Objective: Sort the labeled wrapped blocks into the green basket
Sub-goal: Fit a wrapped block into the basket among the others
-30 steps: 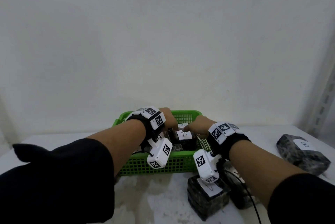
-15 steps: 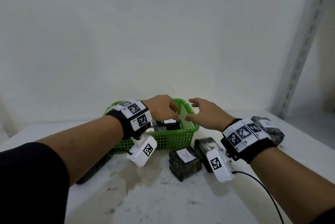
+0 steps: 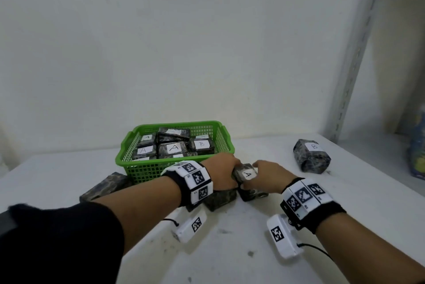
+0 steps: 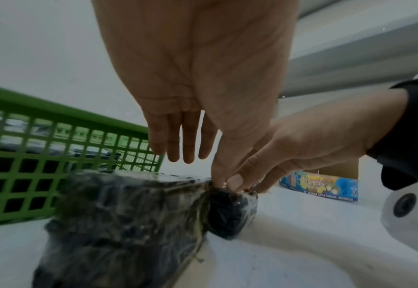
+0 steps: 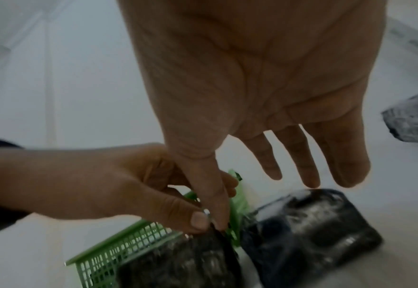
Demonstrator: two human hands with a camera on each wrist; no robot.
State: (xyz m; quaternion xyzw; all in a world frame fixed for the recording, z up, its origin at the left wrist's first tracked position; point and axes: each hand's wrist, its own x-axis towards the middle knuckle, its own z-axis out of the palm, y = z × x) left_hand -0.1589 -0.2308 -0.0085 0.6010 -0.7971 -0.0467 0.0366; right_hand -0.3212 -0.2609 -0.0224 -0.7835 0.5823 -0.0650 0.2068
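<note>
Both hands, having left the basket (image 3: 128, 162), are now closing on block A (image 3: 247, 174) on the tabletop (image 3: 230, 249): left hand (image 3: 222, 173) and right hand (image 3: 268, 175) pinching it, starting another pick.

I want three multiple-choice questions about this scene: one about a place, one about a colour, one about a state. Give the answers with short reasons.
1. Where is the block labelled B that is outside the basket?
A. on the table, right of the basket
B. on top of the basket rim
C. left of the basket

2. The paper labels are:
A. yellow
B. white
C. red

3. The green basket is:
A. empty
B. overturned
C. upright, holding several blocks

Answers:
1 A: the block labelled B lies on the table, right of the green basket.
2 B: each label is white with a handwritten letter.
3 C: wrapped blocks fill it.
</note>
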